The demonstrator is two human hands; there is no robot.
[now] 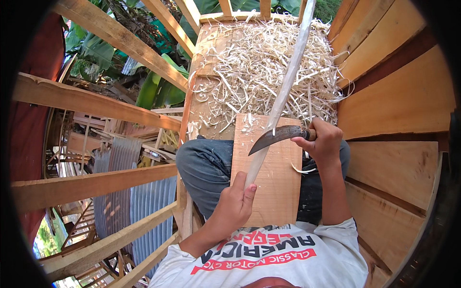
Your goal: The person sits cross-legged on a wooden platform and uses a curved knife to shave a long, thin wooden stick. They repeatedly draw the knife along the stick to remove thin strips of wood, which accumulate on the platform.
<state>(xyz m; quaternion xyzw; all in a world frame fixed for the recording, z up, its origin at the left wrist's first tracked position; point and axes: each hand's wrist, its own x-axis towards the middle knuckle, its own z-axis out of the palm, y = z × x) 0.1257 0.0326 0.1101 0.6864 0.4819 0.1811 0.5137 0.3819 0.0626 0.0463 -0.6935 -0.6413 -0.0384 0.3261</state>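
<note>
My left hand (234, 206) is closed round the lower end of a long pale wooden stick (287, 86), which slants up and away to the right past the far edge. In my right hand (322, 139) is a knife with a dark curved blade (274, 138) and a short wooden handle. The blade lies across the stick, a little above my left hand, its tip pointing left. Under both, a flat wooden board (271, 187) rests on my lap between my knees. A few small shavings lie on the board, and one thin curl hangs by its right edge.
A large heap of pale wood shavings (273, 62) covers the plank floor (204, 91) ahead of my knees. Wooden railing bars (96, 108) stand along the left and far sides. Wide wall planks (403, 105) rise close on the right. Corrugated metal sheets (153, 211) lie below the railing.
</note>
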